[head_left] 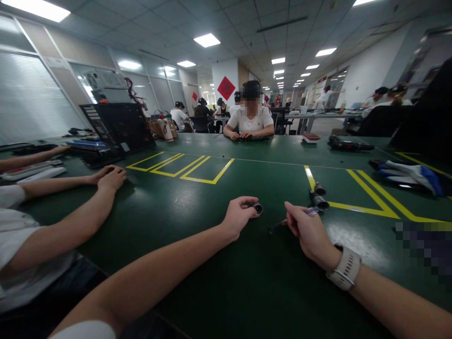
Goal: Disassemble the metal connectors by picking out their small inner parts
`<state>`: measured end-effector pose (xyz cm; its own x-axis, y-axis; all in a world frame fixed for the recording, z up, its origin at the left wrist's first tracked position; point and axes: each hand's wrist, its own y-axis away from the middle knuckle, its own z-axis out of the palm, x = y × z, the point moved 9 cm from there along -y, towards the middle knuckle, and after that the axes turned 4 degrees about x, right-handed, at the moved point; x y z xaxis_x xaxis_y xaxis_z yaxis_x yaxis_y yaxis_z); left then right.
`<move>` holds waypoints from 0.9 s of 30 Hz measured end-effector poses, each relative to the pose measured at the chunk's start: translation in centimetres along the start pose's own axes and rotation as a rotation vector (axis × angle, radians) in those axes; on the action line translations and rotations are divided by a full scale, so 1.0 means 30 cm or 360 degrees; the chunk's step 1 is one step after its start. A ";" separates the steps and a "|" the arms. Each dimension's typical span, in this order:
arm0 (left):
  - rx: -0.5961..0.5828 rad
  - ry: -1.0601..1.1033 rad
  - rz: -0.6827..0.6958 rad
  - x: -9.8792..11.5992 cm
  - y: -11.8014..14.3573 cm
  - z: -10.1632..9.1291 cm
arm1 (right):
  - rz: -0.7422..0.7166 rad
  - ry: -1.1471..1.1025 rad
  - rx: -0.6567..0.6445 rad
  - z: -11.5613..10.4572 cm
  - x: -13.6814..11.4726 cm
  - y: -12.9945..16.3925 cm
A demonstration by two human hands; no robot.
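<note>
On the green worktop (219, 292), at twelve o'clock from my chest: both my hands meet over a few small dark parts.
Left hand (238, 217): my fingers are clamped on a small round ring-shaped part (257, 208), pinched at its edge and held just above the worktop.
Right hand (307, 233): my fingers are closed on a thin screwdriver (282, 223), its dark tip pointing toward nine o'clock, near the ring but apart from it.
Wrist: a pale watch (345, 269) sits on my right arm.
Loose parts: two short dark cylinders (319, 197) lie at one o'clock of my right hand, beside a yellow line (367, 200).
Step in hand: I judge this to be lining the tool up with the ring, before any contact.
Next move calls for: a steady pinch on the ring and a small, level approach of the tip; the part is tiny and could slip.
Neighbour at nine o'clock: another person's hands (111, 176) rest flat near a black laptop (118, 127).
Across at twelve o'clock: a seated person in a white shirt (251, 121) works with both hands.
</note>
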<state>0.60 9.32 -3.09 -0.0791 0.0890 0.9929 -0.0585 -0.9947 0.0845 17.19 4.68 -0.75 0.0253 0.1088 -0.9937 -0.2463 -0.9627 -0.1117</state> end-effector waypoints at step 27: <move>0.0025 0.0101 0.0044 0.012 0.007 0.000 | -0.0737 0.0615 -0.0384 0.095 -0.142 0.105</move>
<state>0.55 9.13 -2.72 -0.1437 0.0639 0.9876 -0.0400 -0.9975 0.0587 13.54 1.90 3.12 0.4344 0.4725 -0.7668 0.0973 -0.8710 -0.4815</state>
